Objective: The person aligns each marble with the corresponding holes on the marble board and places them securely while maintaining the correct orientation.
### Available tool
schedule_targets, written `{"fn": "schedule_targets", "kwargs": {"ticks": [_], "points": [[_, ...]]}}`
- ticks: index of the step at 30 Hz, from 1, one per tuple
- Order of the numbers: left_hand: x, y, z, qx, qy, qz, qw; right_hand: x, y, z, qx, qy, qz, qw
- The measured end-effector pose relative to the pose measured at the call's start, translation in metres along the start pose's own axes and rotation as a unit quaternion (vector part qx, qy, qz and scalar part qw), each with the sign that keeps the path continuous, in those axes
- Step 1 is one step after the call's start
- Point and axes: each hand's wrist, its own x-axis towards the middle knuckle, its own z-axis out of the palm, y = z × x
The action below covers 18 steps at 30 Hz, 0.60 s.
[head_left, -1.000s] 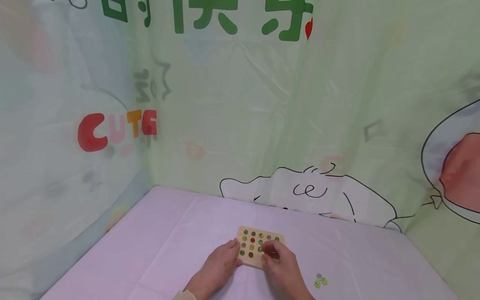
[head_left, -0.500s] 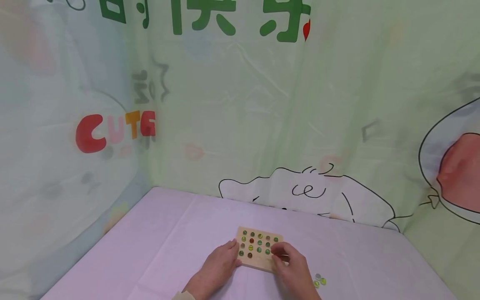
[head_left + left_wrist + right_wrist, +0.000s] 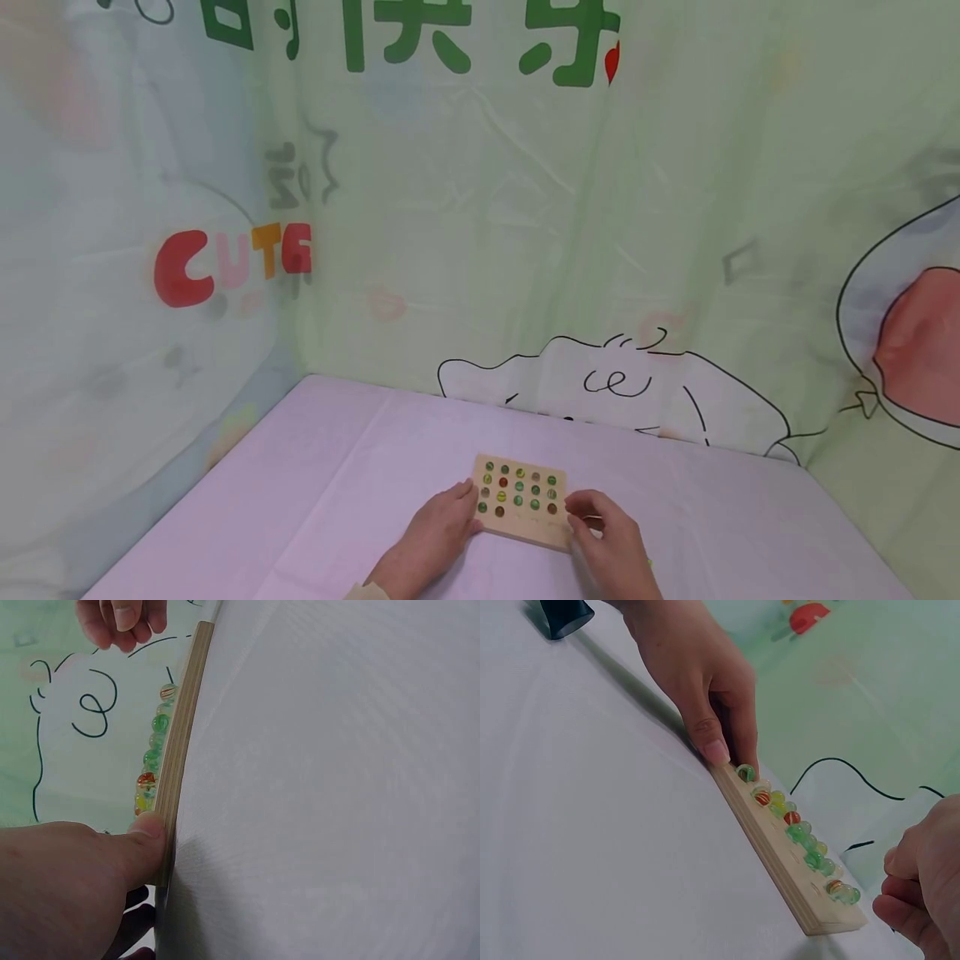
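A pale wooden board [image 3: 525, 528] with rows of holes lies on the table, most holes holding glass marbles in green, yellow and red-brown. My left hand [image 3: 438, 527] grips its left end, thumb on the near edge [image 3: 716, 752]. A brownish marble [image 3: 552, 508] sits at the right end of the third row. The front row has marbles in its two left holes and shows bare holes to their right. Just beside the board's right edge is my right hand [image 3: 611, 537], fingers loosely bent, with nothing visible between fingertips and thumb.
Past my right hand a bit of a yellow-green loose marble [image 3: 649, 562] shows; the hand covers the spot around it. A pale cloth [image 3: 360, 475] covers the table, and printed curtains [image 3: 480, 208] enclose the back and left.
My right hand has moved rightward along the board to beyond its right edge, uncovering marbles in the right columns. It now hides most of the loose marbles. My left hand stays put.
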Motion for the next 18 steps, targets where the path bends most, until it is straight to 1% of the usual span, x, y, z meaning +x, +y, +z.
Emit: {"fn": "schedule_targets", "kwargs": {"ticks": [4, 12, 18], "points": [[0.000, 0.000, 0.000, 0.000, 0.003, 0.002, 1.0000, -0.001, 0.007, -0.008, -0.016, 0.006, -0.006, 1.000], [0.001, -0.001, 0.002, 0.000, 0.000, 0.005, 1.0000, -0.002, 0.017, -0.021, -0.019, 0.001, 0.018, 1.000], [0.000, 0.000, 0.002, -0.005, -0.008, -0.003, 1.0000, -0.004, 0.021, -0.027, -0.028, 0.005, 0.030, 0.999]]}}
